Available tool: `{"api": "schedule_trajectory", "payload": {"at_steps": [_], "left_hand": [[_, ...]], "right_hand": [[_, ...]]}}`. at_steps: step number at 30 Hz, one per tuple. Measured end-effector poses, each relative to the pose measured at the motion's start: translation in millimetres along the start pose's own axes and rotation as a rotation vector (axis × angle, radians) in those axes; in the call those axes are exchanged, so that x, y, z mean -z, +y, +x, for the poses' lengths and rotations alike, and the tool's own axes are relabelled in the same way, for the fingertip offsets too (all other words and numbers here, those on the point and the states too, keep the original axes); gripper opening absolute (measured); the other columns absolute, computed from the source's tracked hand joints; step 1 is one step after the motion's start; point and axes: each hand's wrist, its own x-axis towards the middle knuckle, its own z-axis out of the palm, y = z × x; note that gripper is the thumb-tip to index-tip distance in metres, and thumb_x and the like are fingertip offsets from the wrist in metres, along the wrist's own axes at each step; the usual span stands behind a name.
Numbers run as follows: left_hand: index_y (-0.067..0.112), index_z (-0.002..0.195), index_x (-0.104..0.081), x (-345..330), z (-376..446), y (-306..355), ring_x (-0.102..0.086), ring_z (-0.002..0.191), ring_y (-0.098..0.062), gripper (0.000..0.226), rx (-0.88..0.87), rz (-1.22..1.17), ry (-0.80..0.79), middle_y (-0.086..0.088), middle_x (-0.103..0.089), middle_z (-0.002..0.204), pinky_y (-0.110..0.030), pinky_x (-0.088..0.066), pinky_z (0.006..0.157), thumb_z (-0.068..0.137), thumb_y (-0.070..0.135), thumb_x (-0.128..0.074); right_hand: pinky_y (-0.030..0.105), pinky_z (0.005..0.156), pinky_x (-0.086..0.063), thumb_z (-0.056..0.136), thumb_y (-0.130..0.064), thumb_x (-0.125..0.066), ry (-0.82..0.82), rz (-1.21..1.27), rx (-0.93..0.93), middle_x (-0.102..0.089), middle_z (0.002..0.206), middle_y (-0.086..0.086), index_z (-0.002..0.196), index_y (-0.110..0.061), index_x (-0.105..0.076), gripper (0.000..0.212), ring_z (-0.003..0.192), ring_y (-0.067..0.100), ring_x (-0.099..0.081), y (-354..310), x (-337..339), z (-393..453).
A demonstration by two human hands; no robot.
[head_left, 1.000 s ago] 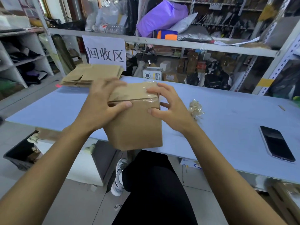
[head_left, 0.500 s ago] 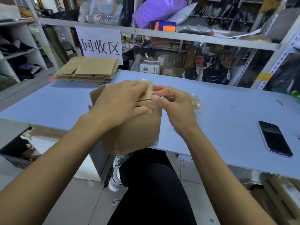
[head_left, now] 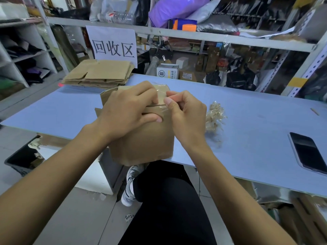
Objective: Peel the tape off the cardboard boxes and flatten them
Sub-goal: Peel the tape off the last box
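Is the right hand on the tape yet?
Touching. The head view shows the right hand pinching the clear tape at the box seam, thumb and forefinger closed on it.

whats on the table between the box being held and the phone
In the head view, a crumpled wad of peeled clear tape lies on the blue table between the cardboard box and the phone; the rest is bare tabletop.

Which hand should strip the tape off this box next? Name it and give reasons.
Right. The right hand already pinches at the clear tape by the flap seam, while the left hand lies over the cardboard box, bracing it at the table edge.
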Motion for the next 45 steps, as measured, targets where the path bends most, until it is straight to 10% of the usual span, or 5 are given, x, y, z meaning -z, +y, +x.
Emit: {"api": "schedule_trajectory", "payload": {"at_steps": [12, 16, 24, 36, 45], "left_hand": [[0.027, 0.116, -0.074, 3, -3, -22, -0.063, 0.101, -0.018, 0.025, -0.06, -0.25, -0.087, 0.005, -0.064, 0.116, -0.047, -0.052, 0.079, 0.091, 0.028, -0.07], [0.03, 0.117, -0.074, 7, 4, -21, -0.06, 0.105, -0.012, 0.03, -0.011, -0.343, -0.19, 0.01, -0.058, 0.119, -0.048, -0.051, 0.084, 0.088, 0.023, -0.069], [0.027, 0.118, -0.061, 18, 11, -15, -0.053, 0.121, -0.015, 0.038, 0.145, -0.532, -0.306, 0.006, -0.054, 0.121, -0.036, -0.043, 0.107, 0.084, 0.01, -0.064], [0.027, 0.115, -0.049, 1, 9, -15, -0.051, 0.113, -0.02, 0.055, 0.056, -0.108, -0.304, 0.008, -0.049, 0.129, -0.051, -0.052, 0.078, 0.074, 0.047, -0.08], [0.03, 0.112, -0.051, -1, 17, -7, -0.05, 0.106, -0.016, 0.06, 0.079, -0.062, -0.287, 0.014, -0.05, 0.121, -0.049, -0.051, 0.077, 0.074, 0.077, -0.053]], "right_hand": [[0.034, 0.086, -0.057, 0.1, -0.013, -0.058, -0.176, 0.03, 0.188, -0.073, 0.111, -0.009, 0.101, -0.021, -0.064, 0.01, 0.104, 0.005, -0.068, 7, 19, 6], [0.019, 0.089, -0.052, 0.086, -0.016, -0.078, -0.384, -0.075, 0.226, -0.056, 0.128, -0.004, 0.129, -0.02, -0.055, 0.049, 0.118, 0.001, -0.054, 8, 31, 13], [0.035, 0.089, -0.058, 0.075, -0.012, -0.086, -0.058, 0.05, 0.072, -0.068, 0.106, 0.002, 0.086, -0.011, -0.055, 0.033, 0.103, 0.012, -0.066, 6, 6, 1], [0.036, 0.076, -0.061, 0.1, -0.001, -0.056, -0.172, 0.359, -0.144, -0.072, 0.094, 0.027, 0.085, -0.009, -0.044, 0.021, 0.097, 0.025, -0.075, 4, 39, 21], [0.034, 0.096, -0.056, 0.089, -0.024, -0.06, -0.522, 0.343, -0.205, -0.068, 0.107, 0.003, 0.105, -0.011, -0.07, 0.023, 0.107, 0.013, -0.065, -1, 55, 33]]}}
